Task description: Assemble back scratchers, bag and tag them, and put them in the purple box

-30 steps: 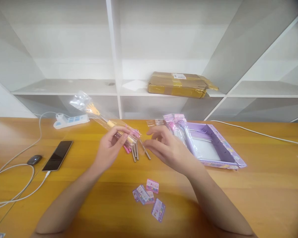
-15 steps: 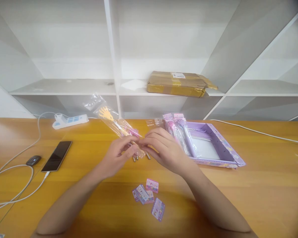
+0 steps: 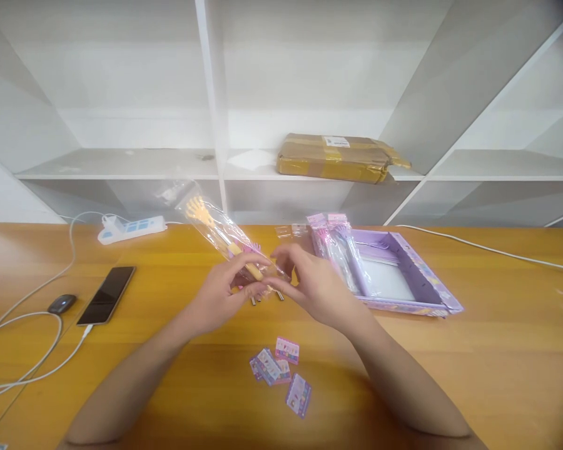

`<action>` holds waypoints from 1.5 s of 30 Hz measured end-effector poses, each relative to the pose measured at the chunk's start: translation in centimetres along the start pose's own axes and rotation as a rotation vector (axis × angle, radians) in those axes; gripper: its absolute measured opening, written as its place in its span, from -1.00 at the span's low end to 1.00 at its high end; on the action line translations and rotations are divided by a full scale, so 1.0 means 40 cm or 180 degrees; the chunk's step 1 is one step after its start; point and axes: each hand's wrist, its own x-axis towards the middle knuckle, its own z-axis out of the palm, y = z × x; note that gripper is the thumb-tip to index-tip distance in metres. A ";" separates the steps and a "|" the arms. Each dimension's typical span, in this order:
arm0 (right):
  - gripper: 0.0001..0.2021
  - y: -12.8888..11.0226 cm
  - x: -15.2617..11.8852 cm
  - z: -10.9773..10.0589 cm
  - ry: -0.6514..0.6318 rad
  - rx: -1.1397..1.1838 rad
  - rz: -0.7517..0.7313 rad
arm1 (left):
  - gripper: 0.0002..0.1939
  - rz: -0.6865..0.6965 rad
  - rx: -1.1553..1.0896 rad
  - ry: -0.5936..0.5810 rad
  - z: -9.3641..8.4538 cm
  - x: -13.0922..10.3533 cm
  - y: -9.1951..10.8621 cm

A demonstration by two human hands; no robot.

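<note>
A yellow hand-shaped back scratcher [image 3: 201, 212] lies slanted inside a clear plastic bag [image 3: 221, 226], its head pointing up and left. My left hand [image 3: 219, 292] pinches the handle end through the plastic. My right hand [image 3: 316, 281] grips the bag's near end between thumb and fingers, close to the left fingertips. Under the bag, partly hidden, are pink back scratchers [image 3: 254, 247] with metal tips [image 3: 280, 295] showing by my fingers. Several small printed cards [image 3: 268, 366] lie on the table closer to me.
A purple open box [image 3: 431, 281] stands at the right, with bagged pink and purple back scratchers [image 3: 342, 250] against its left side. At left are a phone [image 3: 107, 295], a mouse [image 3: 62, 304], cables and a power strip [image 3: 131, 229]. A cardboard parcel [image 3: 333, 156] rests on the shelf behind.
The right hand's fingers have lifted and curled, pulling the bag's near end slightly out to the right. More of the yellow handle now shows between the hands.
</note>
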 end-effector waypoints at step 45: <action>-0.67 -0.085 -0.459 0.204 -0.1367 0.0101 0.1101 | -0.60 -0.1041 -0.0453 0.0544 0.071 -0.076 -0.293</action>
